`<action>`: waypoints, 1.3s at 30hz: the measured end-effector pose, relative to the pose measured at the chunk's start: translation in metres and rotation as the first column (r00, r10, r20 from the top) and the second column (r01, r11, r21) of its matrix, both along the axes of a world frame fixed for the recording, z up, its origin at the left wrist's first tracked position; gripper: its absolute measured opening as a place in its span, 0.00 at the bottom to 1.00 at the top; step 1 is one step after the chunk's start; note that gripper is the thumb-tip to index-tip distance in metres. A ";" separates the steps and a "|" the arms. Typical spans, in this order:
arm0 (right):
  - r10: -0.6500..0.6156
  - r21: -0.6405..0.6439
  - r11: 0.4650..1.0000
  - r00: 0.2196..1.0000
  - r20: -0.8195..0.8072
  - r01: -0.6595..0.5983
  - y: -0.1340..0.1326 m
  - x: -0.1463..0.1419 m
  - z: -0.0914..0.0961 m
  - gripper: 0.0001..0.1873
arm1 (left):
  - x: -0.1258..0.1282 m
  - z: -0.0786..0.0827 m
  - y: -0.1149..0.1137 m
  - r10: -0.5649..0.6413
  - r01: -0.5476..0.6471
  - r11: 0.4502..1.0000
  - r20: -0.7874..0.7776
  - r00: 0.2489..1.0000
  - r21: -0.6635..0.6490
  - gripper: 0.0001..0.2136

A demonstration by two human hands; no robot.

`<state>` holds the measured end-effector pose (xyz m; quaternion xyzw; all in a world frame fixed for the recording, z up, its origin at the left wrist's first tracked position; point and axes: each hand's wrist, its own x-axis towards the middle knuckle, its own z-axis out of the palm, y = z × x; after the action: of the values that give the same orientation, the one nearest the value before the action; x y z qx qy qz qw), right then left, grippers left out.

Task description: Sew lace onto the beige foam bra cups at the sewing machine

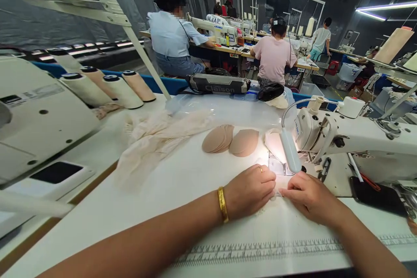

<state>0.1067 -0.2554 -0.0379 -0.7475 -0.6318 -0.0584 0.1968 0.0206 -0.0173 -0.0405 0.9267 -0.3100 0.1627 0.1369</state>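
My left hand (250, 192), with a gold bracelet at the wrist, is closed with its fingertips pressed together in front of the sewing machine (342, 134). Facing it, my right hand (308, 195) is also closed in a pinch. Between the fingertips shows a small pale piece of fabric (278, 192), mostly covered by the fingers. The machine's lamp (289, 151) lights the spot just beyond my hands. Two piles of beige oval cups (217, 139) lie beyond my left hand, and a pale cup (275, 144) rests beside the lamp.
Sheer cream fabric (156, 137) lies at the left of the table, near thread cones (122, 91). A black phone (378, 195) is at the right. A ruler strip (254, 252) runs along the front edge. Co-workers (275, 54) sit at machines beyond a plastic bin (224, 110).
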 end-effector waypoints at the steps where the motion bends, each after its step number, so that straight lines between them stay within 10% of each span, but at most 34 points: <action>1: 0.006 -0.001 1.000 1.000 -0.025 -0.007 0.000 -0.001 0.001 0.18 | 0.000 0.000 0.000 -0.005 0.005 1.000 -0.015 1.000 -0.017 0.10; 18: 0.031 -0.016 0.999 0.993 -0.113 -0.033 -0.002 -0.001 0.004 0.18 | 0.008 -0.023 0.002 -0.023 0.022 0.997 -0.017 1.000 -0.070 0.10; 39: -0.230 0.078 0.971 0.973 0.027 0.227 0.007 0.012 -0.016 0.11 | 0.056 -0.016 0.004 -0.058 0.055 0.997 0.055 0.997 0.054 0.13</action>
<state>0.1190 -0.2486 -0.0534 -0.8063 -0.5423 -0.1176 0.2049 0.0763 -0.0132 -0.0561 0.9159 -0.3438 0.1768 0.1083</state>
